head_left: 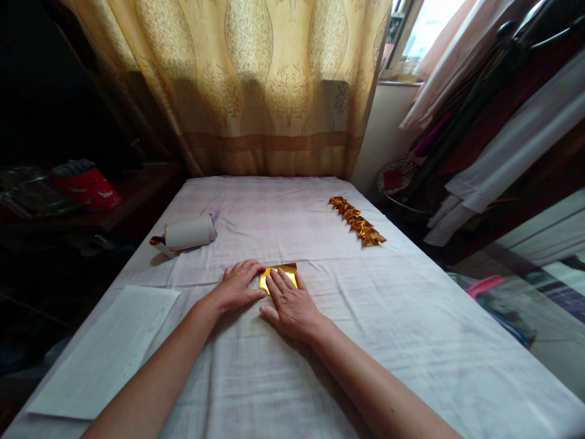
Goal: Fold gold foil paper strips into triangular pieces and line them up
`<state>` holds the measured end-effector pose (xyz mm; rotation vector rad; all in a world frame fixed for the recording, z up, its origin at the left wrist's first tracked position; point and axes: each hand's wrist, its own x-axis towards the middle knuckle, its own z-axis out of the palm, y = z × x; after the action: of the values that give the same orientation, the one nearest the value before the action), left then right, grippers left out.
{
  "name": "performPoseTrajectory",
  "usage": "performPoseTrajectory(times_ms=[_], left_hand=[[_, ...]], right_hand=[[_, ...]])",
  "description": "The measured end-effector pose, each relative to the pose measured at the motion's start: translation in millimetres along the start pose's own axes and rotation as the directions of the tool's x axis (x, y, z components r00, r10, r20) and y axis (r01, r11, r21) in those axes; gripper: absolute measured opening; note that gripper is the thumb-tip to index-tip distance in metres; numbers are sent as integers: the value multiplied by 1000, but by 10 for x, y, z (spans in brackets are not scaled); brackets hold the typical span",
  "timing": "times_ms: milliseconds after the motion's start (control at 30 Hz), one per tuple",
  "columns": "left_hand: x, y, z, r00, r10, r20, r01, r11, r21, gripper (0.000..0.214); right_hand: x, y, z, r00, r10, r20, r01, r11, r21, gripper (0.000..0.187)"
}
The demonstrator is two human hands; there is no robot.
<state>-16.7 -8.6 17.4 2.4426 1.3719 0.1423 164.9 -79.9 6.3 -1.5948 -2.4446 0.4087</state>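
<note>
A small rectangle of shiny gold foil paper (264,283) lies on the cloth-covered table in front of me. My right hand (291,308) rests flat across it, its fingers stretched out over the foil and hiding much of it. At the foil's left edge is my left hand (237,285), thumb and fingers apart, the tips at or against that edge. The foil's upper right corner shows a darker strip, which looks like a raised or folded edge.
A row of folded gold foil pieces (357,222) lies at the back right. At left are a white paper roll (189,233) and a flat white sheet (107,350). A red container (86,186) stands on a side table. Beyond hangs a yellow curtain (249,110); clothes (512,146) hang at right.
</note>
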Motion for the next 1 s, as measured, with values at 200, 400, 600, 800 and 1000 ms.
performPoseTrajectory(times_ms=[200,400,600,800,1000], left_hand=[[-18,-2,15,1000,-14,4,14,1000,-7,55],[-43,35,6,999,-36,0,36,999,12,55],[-319,369,211,968,70,-242,-22,981,195,45],[-427,670,466,974,222,-36,-214,963,162,60],[-488,598,406,981,192,39,-195,967,162,68]], right_hand=[[-175,261,-122,994,-17,106,22,999,-40,71],[-372,495,-204,995,17,101,-8,996,-91,69],[-390,506,-196,997,13,79,-5,995,-103,69],[-389,507,-192,995,27,98,-17,995,-98,68],[-391,520,-207,994,27,103,-19,997,-79,70]])
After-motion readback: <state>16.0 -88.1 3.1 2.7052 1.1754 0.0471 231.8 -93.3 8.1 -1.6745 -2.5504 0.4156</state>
